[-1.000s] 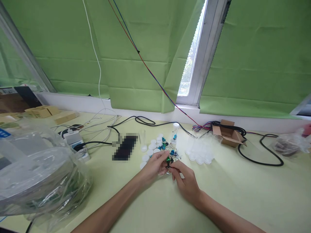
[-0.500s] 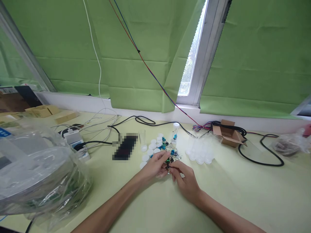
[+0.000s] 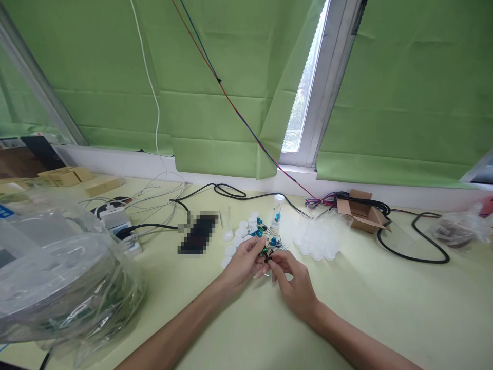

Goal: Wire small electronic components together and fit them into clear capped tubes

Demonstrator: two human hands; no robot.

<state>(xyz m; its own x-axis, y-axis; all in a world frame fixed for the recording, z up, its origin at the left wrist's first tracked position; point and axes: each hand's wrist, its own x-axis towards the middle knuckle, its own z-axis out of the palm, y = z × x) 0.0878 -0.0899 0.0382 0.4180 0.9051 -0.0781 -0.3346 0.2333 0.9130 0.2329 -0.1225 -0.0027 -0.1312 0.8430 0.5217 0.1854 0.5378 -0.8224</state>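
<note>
Near edge first: clear plastic bag (image 3: 115, 303) at left, cut off by the frame; its contents only partly readable through the film.

Left hand (image 3: 244, 261) has thumb and fingers closed on a small green-and-black part (image 3: 265, 253), just over the bench (image 3: 246, 329). Right hand (image 3: 293, 280) pinches its black end. Fingertips cover most of it, so can't tell whether it's one piece or two being joined, or how far that's got. I'd call it unfinished: both hands on it.

Just beyond the hands: loose blue parts (image 3: 273, 241) in a heap, half hidden, no count possible. White caps (image 3: 230, 251) beside them, partly behind the left hand.

Farther: one clear tube (image 3: 276, 225) with a blue piece inside; that one looks done. Clear tubes (image 3: 318, 247) clustered right, no parts visible inside, washed out by glare; I'd count those as left to do. Dark object (image 3: 198, 235) left is pixelated, unreadable.
</note>
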